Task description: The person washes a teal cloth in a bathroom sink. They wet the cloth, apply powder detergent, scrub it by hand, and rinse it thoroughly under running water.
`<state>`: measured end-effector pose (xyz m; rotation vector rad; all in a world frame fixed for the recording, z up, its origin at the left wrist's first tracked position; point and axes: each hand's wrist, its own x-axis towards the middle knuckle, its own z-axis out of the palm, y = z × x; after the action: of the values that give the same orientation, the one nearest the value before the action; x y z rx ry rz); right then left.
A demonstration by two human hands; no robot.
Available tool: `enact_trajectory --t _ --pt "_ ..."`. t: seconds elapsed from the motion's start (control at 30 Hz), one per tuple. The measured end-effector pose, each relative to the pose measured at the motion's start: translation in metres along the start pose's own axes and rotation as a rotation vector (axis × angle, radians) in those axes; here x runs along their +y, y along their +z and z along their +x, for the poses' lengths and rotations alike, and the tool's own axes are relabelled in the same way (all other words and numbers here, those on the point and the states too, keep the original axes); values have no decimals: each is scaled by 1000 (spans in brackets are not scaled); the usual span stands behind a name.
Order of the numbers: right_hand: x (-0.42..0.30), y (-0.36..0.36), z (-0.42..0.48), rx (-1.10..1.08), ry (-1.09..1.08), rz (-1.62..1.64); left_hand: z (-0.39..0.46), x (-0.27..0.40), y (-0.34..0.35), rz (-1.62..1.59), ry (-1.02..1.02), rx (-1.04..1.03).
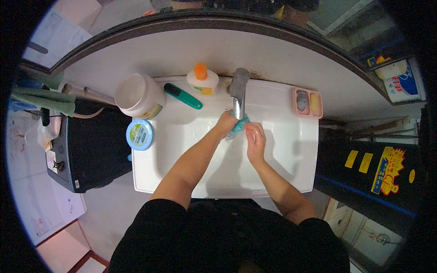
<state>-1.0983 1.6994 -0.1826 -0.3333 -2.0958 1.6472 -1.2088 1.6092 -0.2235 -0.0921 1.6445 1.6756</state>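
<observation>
Below the chrome faucet (238, 92), my left hand (226, 123) grips a wet teal cloth or mesh (238, 127) whose exact kind I cannot tell. My right hand (255, 138) is just right of it, fingers curled and fingertips at the cloth's edge; whether it grips the cloth is unclear. Both hands are over the basin of a white sink (218, 170). Behind them on the sink's back ledge lie a green-handled brush (184, 97) and a white bottle with an orange cap (202, 81). A pink two-part soap dish (308, 103) is at the back right corner.
A large white tub (139, 95) stands open at the sink's back left corner, its blue-rimmed lid (140, 135) lying in front. A dark-framed mirror (218, 24) spans the wall behind. To the left is a black appliance (92, 150); to the right, a black surface with yellow stickers (367, 163).
</observation>
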Motion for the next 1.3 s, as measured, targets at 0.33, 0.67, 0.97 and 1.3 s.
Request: enact_trajectory --t 0.33,0.67,0.97,1.3 --pt "24 61 49 -354 1022 945 9 -86 -53 -500 -118 265" --pt "-97 41 92 16 460 620 19 -31 24 -458 -59 -9" --pt "-90 31 127 -308 477 447 10 -8 13 -407 -38 -83" --pt "23 -10 56 8 529 310 -18 -3 -5 -780 -200 -322"
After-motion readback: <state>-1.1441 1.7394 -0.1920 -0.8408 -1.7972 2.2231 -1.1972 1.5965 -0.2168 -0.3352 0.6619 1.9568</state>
